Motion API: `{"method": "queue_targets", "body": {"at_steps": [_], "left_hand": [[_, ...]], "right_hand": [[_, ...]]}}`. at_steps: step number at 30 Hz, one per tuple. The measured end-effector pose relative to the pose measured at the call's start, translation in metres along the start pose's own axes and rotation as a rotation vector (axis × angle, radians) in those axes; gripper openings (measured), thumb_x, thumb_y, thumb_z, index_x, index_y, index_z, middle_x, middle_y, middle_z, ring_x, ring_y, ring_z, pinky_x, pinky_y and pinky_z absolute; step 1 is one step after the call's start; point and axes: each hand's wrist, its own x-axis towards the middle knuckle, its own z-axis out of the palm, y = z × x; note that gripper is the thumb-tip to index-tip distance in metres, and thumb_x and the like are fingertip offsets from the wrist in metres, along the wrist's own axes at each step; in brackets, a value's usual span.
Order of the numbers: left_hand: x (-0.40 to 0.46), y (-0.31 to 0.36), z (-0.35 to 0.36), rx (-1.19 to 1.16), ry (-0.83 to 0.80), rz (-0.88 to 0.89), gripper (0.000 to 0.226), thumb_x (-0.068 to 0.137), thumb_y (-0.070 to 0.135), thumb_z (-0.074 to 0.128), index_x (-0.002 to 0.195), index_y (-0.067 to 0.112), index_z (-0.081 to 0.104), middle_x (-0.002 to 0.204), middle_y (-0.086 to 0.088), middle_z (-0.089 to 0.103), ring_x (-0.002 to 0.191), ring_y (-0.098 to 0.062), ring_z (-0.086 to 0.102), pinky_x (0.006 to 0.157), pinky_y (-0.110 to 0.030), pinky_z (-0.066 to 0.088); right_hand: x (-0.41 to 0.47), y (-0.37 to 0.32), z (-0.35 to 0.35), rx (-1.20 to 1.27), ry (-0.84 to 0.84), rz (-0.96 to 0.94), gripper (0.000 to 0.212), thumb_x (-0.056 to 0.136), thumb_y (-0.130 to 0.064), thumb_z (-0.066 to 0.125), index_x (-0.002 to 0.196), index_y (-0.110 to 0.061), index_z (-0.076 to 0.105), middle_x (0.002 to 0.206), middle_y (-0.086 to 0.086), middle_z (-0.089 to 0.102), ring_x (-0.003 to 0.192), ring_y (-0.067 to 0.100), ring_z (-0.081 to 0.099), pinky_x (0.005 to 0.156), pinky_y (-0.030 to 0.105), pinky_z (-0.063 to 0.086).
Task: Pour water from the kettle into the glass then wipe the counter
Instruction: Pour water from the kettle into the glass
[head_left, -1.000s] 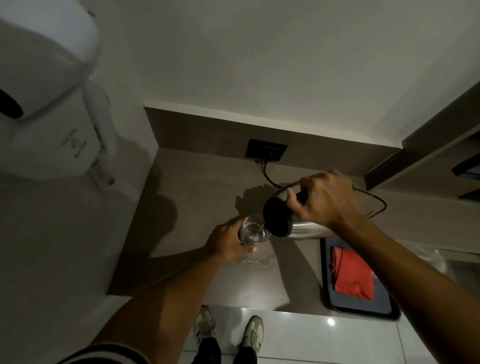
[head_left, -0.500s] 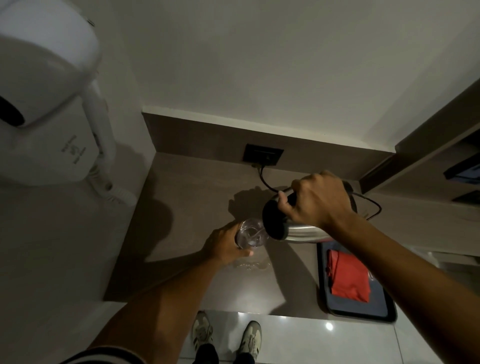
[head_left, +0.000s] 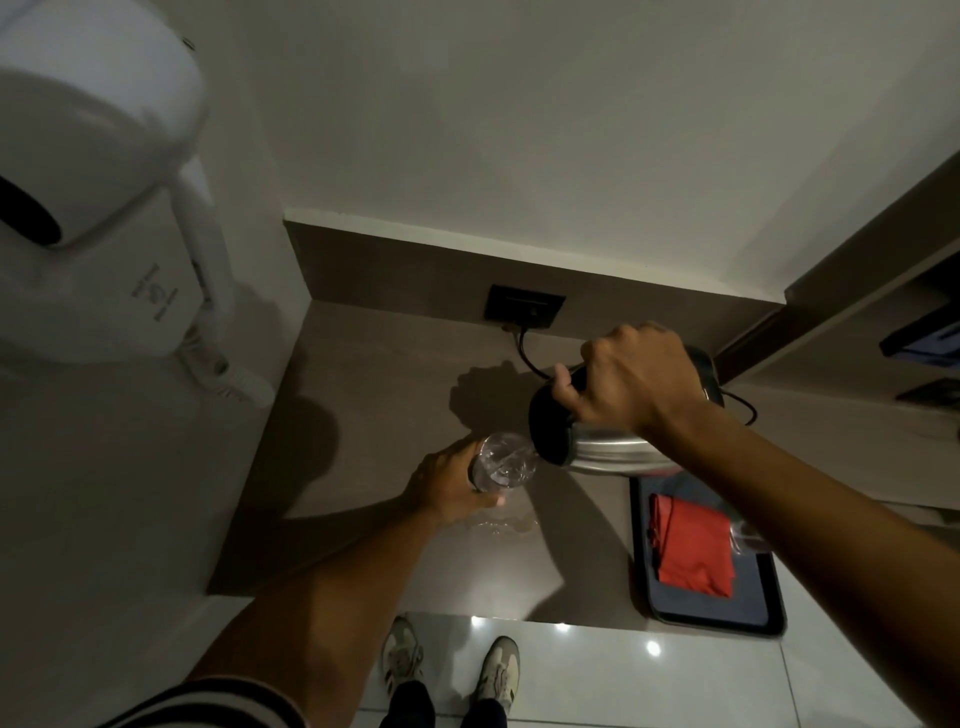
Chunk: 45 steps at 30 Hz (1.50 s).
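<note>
My right hand (head_left: 631, 382) grips the handle of a steel kettle (head_left: 602, 454) with a black lid, tipped over to the left so its spout hangs over a clear glass (head_left: 504, 462). Water sits in the glass. My left hand (head_left: 449, 486) is wrapped around the glass from the left and holds it on the brown counter (head_left: 363, 415). A small puddle of spilled water (head_left: 501, 525) glistens on the counter just in front of the glass. A folded red cloth (head_left: 693, 545) lies on a dark tray (head_left: 722, 616) at the right.
A black wall socket (head_left: 523, 306) sits at the back with a cord (head_left: 524, 353) running to the right behind the kettle. A white wall-mounted hair dryer (head_left: 93, 208) hangs at the left. Shelving (head_left: 883, 332) stands at the right. My shoes (head_left: 452, 665) show below the counter's front edge.
The kettle has tilted a little further and lifted slightly over the glass. The puddle in front of the glass remains. My left hand keeps its hold on the glass.
</note>
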Motion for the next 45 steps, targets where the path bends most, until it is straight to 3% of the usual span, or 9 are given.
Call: {"method": "queue_targets", "body": {"at_steps": [3, 9, 29, 45], "left_hand": [[0.001, 0.0, -0.001, -0.002, 0.002, 0.008, 0.089, 0.058, 0.061, 0.083, 0.136, 0.037, 0.047, 0.131, 0.006, 0.065, 0.118, -0.022, 0.062, 0.096, -0.042, 0.055], [0.001, -0.001, 0.0, 0.002, 0.01, 0.015, 0.089, 0.06, 0.058, 0.086, 0.137, 0.033, 0.049, 0.132, 0.005, 0.065, 0.12, -0.022, 0.061, 0.097, -0.043, 0.054], [-0.001, -0.001, 0.0, 0.026, 0.038, 0.012, 0.087, 0.058, 0.06, 0.086, 0.134, 0.037, 0.051, 0.128, 0.007, 0.067, 0.115, -0.021, 0.064, 0.092, -0.037, 0.055], [-0.001, -0.001, 0.001, 0.02, 0.035, 0.032, 0.088, 0.06, 0.058, 0.086, 0.137, 0.035, 0.05, 0.131, 0.006, 0.066, 0.118, -0.021, 0.062, 0.096, -0.038, 0.054]], "right_hand": [[0.001, 0.0, -0.004, -0.014, -0.036, -0.005, 0.059, 0.089, -0.054, 0.03, 0.043, -0.018, 0.041, 0.037, -0.008, 0.025, 0.031, 0.008, 0.022, 0.056, 0.025, 0.023], [0.004, 0.001, -0.017, -0.042, -0.039, -0.009, 0.058, 0.089, -0.054, 0.032, 0.043, -0.019, 0.037, 0.037, -0.008, 0.023, 0.032, 0.008, 0.021, 0.051, 0.018, 0.004], [0.008, -0.001, -0.043, -0.101, -0.024, 0.01, 0.058, 0.088, -0.051, 0.045, 0.042, -0.019, 0.031, 0.039, -0.007, 0.017, 0.032, 0.007, 0.016, 0.051, 0.018, 0.006], [0.011, -0.001, -0.047, -0.083, -0.039, -0.009, 0.058, 0.09, -0.051, 0.042, 0.044, -0.019, 0.03, 0.04, -0.005, 0.024, 0.034, 0.008, 0.023, 0.05, 0.018, 0.007]]}}
